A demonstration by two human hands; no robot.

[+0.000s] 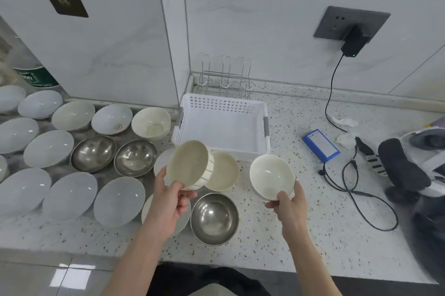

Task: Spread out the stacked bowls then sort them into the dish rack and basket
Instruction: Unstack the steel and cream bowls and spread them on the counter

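My left hand [171, 195] grips a cream bowl with blue stripes [189, 167], tilted and lifted above the counter. My right hand [289, 204] holds a plain white bowl [271, 176] by its near rim, right of the first. A cream bowl [224, 171] sits on the counter between them, and a steel bowl [214, 217] lies in front of it. Several pale blue bowls [119, 200] and two steel bowls [134, 157] are spread out to the left. The white perforated basket [224, 105] stands behind my hands, with the wire dish rack [225, 79] beyond it at the wall.
A blue box [320, 144] and black cable [361, 195] lie on the speckled counter [313, 235] to the right, with a charger [352, 45] plugged into the wall socket. A dark and white headset-like object [414, 165] sits at the right edge. A green-labelled container [36, 78] stands far left.
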